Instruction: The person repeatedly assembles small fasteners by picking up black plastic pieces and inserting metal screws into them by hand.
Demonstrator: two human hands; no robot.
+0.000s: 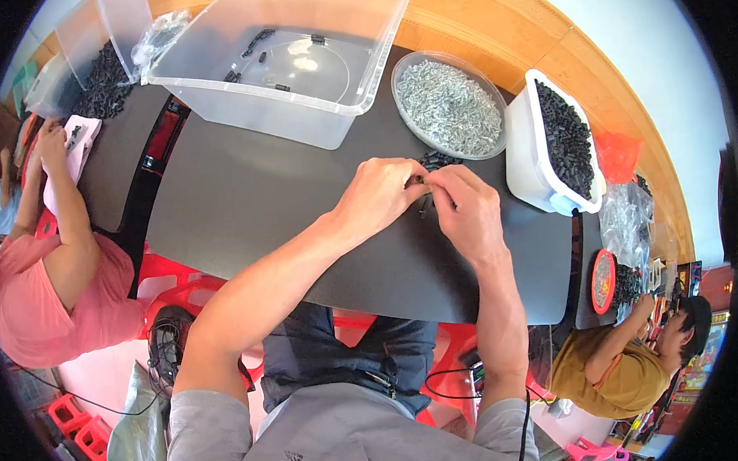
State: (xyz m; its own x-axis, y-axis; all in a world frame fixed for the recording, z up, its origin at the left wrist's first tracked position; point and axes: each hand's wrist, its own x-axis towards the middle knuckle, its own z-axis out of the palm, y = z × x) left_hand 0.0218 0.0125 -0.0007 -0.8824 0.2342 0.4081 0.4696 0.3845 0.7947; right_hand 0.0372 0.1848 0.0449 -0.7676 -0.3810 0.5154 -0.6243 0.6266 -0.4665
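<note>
My left hand (378,199) and my right hand (471,209) meet above the dark table (246,202), their fingers pinched close together. The left fingertips grip a small dark piece (417,180), mostly hidden by the fingers. Whatever the right thumb and forefinger pinch against it is too small to make out. Just beyond the hands, several loose black pieces (441,160) lie on the table. Past them stands a round see-through bowl (396,87) full of small silvery parts. A white tub (532,172) heaped with short black pieces is to its right.
A big see-through bin (268,124) at the back left holds a few black pieces. On the left a person in pink (63,314) works at another table; on the right sits a person in a mustard shirt (610,372) by a red-rimmed dish (595,292).
</note>
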